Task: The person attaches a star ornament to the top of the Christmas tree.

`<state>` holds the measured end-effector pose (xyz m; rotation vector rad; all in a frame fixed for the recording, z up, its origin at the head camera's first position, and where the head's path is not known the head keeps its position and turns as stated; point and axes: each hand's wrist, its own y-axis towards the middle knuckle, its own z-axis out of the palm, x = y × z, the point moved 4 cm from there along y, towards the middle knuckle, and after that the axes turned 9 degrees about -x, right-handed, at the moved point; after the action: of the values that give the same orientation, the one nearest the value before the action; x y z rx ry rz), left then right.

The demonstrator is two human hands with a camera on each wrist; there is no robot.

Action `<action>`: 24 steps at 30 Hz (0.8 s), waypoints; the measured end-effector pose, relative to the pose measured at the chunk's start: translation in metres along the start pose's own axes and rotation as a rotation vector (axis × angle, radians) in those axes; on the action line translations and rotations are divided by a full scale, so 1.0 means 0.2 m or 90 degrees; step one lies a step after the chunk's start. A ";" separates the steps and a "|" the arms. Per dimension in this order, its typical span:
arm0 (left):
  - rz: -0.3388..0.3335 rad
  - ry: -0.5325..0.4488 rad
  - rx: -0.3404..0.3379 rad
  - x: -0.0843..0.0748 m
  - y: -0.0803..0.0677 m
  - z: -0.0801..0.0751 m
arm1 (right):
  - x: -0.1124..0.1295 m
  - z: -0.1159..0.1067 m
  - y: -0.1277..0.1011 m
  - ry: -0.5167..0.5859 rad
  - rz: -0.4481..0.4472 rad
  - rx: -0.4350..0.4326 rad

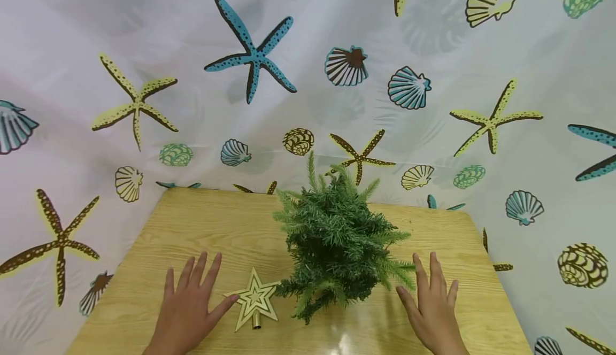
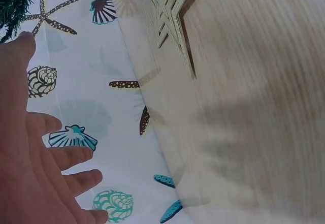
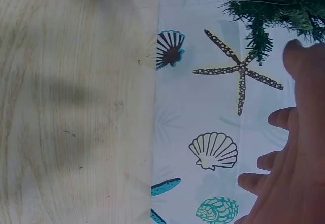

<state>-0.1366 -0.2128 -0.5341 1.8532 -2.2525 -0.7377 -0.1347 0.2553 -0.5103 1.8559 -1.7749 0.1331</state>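
A small green artificial fir tree (image 1: 337, 242) stands in the middle of a light wooden table (image 1: 202, 226). A gold star topper (image 1: 254, 302) with a short tube at its base lies flat just left of the tree. My left hand (image 1: 189, 304) rests flat on the table with fingers spread, its thumb almost touching the star. My right hand (image 1: 434, 307) lies flat to the right of the tree, fingers straight, close to the lower branches. The left wrist view shows the star (image 2: 170, 16) and my open left hand (image 2: 35, 153); the right wrist view shows tree branches (image 3: 274, 3) above my open right hand (image 3: 294, 148).
A white curtain (image 1: 308, 77) printed with starfish and seashells hangs behind and around the table. The table edges fall off at left, right and back.
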 end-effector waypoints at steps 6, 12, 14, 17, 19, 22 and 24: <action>-0.024 -0.036 0.003 -0.01 -0.04 0.04 | 0.02 -0.03 -0.01 0.019 0.002 -0.008; -0.050 -0.050 0.017 -0.03 -0.07 0.10 | 0.04 -0.05 0.00 0.045 -0.009 -0.032; -0.068 -0.048 0.019 -0.04 -0.08 0.12 | 0.04 -0.06 0.01 0.050 -0.013 -0.038; -0.112 -0.061 0.024 -0.05 -0.10 0.15 | 0.04 -0.07 0.02 0.056 -0.015 -0.038; -0.152 -0.080 0.049 -0.05 -0.11 0.18 | 0.05 -0.07 0.02 0.060 -0.016 -0.039; -0.220 -0.114 0.124 -0.05 -0.14 0.23 | 0.06 -0.08 0.03 0.068 -0.015 -0.033; -0.252 -0.131 0.175 -0.05 -0.16 0.26 | 0.07 -0.08 0.04 0.076 -0.015 -0.029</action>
<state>-0.1269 -0.1924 -0.5925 2.5092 -2.2214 -0.7293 -0.1361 0.2506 -0.4871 1.7976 -1.6618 0.1901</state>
